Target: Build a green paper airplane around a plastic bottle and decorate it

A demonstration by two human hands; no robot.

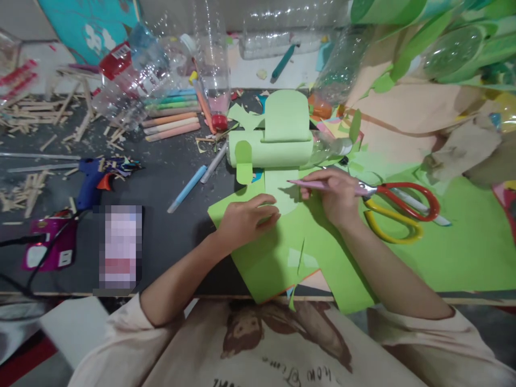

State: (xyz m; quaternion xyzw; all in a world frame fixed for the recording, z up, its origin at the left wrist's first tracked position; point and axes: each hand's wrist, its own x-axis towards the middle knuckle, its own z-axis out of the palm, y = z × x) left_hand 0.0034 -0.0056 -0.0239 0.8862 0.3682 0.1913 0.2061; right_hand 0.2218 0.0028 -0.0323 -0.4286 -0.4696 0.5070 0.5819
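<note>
The right hand (341, 196) pinched a pink pen (312, 184), its tip angled inward over the pale paper strip (281, 188), seemingly for marking. The left hand (245, 217), fingers loosely curved and empty, lay near the strip's edge, perhaps for steadying; the paper-wrapped bottle (278, 152) lay just beyond both hands' fingers.

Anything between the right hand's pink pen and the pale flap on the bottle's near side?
Nothing visible between the pink pen and the pale flap; the left hand is at the flap's near-left edge, clear of the tip.
</note>
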